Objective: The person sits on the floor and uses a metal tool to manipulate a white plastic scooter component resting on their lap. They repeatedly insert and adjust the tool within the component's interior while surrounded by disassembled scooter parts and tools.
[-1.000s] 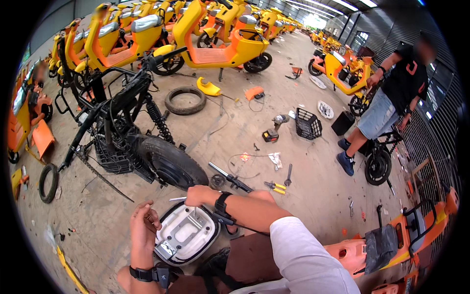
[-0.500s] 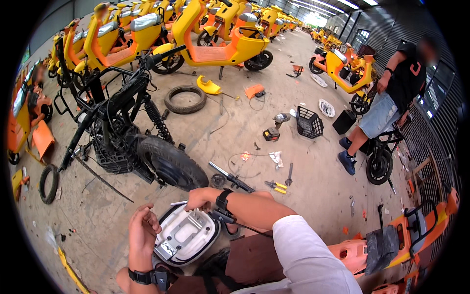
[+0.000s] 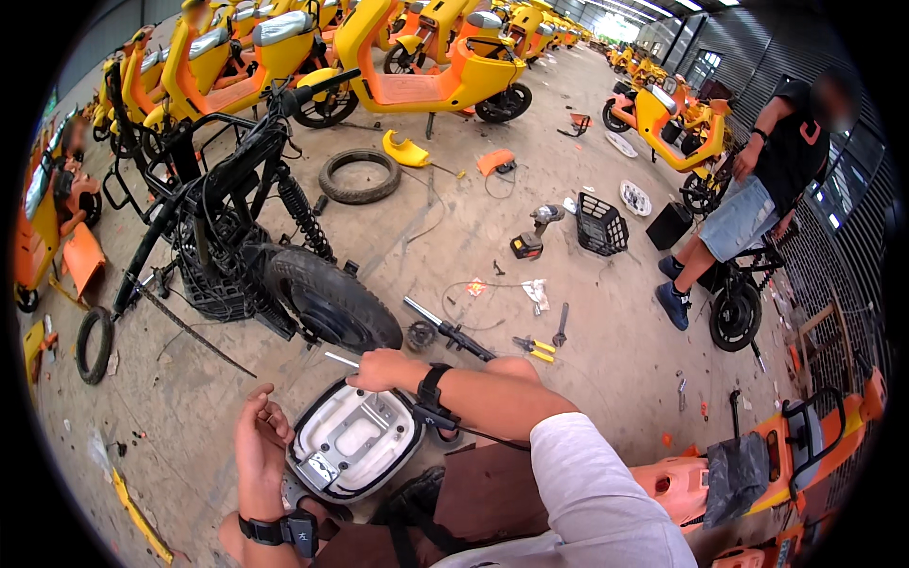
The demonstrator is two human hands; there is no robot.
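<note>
A scooter seat (image 3: 352,417) lies upside down close in front of me, its pale underside facing up with a black rim and a metal bracket (image 3: 320,470) at its near left end. Over its far edge, my right hand (image 3: 381,370) is closed on a slim silver rod (image 3: 342,360). The rod's end sticks out to the left of the fist; its rest is hidden. My left hand (image 3: 262,431) is raised at the seat's left side, fingers loosely curled and apart, holding nothing.
A stripped scooter frame (image 3: 227,227) with a wheel (image 3: 331,301) stands ahead left. On the floor lie a shock-like rod (image 3: 445,327), yellow-handled pliers (image 3: 536,348), a wrench (image 3: 561,325), a cordless drill (image 3: 536,232), a black basket (image 3: 601,224) and a tire (image 3: 360,177). A person (image 3: 748,199) stands right.
My right hand has shifted slightly up and left, and the silver rod now juts out farther over the seat's far edge. My left hand has moved a little left, away from the seat.
</note>
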